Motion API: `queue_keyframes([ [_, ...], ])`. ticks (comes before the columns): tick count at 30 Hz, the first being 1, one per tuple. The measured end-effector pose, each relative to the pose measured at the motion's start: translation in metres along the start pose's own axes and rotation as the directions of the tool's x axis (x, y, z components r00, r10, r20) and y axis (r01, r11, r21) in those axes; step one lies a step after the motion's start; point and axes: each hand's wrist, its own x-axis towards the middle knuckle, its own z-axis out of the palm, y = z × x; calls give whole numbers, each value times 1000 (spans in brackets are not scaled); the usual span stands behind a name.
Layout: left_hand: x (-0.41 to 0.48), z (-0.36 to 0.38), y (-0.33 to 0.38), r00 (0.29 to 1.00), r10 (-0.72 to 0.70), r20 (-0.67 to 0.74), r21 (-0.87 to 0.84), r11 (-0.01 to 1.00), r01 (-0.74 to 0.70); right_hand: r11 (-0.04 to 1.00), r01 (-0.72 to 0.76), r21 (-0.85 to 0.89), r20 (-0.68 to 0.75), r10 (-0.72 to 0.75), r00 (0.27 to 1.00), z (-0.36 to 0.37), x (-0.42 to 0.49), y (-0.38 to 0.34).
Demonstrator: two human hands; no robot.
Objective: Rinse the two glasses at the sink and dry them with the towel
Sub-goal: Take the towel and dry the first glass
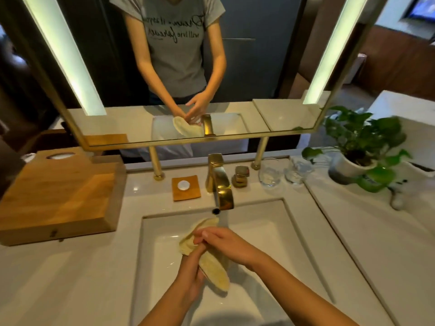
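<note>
Over the white sink basin (266, 234) both my hands hold a pale yellow towel (215, 271). My left hand (191, 274) grips its lower part from the left. My right hand (221, 241) lies over its upper part, fingers curled onto the cloth. Water runs from the gold faucet (220, 182) just behind the towel. Two clear glasses stand on the counter at the back right: one upright glass (269, 174) and a second glass (297, 170) beside it, both away from my hands.
A gold faucet handle (241, 176) sits right of the spout. A wooden soap dish (186, 187) with a round white soap lies left of it. A large wooden box (58, 196) fills the left counter. A potted plant (360, 149) stands far right. The mirror (179, 67) rises behind.
</note>
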Motion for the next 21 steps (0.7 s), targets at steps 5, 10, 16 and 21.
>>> queue_keyframes([
  [5,11,35,-15,981,-194,28,-178,964,196,987,-18,161,-341,73,937,-62,-13,52],
  [10,19,58,-13,976,-190,108,-288,933,214,974,14,225,-684,147,715,-131,9,84],
  [16,40,74,-10,968,-243,59,-197,948,250,965,42,258,-799,189,572,-172,68,85],
  [21,55,85,0,970,-243,17,-122,962,243,971,-9,237,-856,213,471,-175,107,86],
])
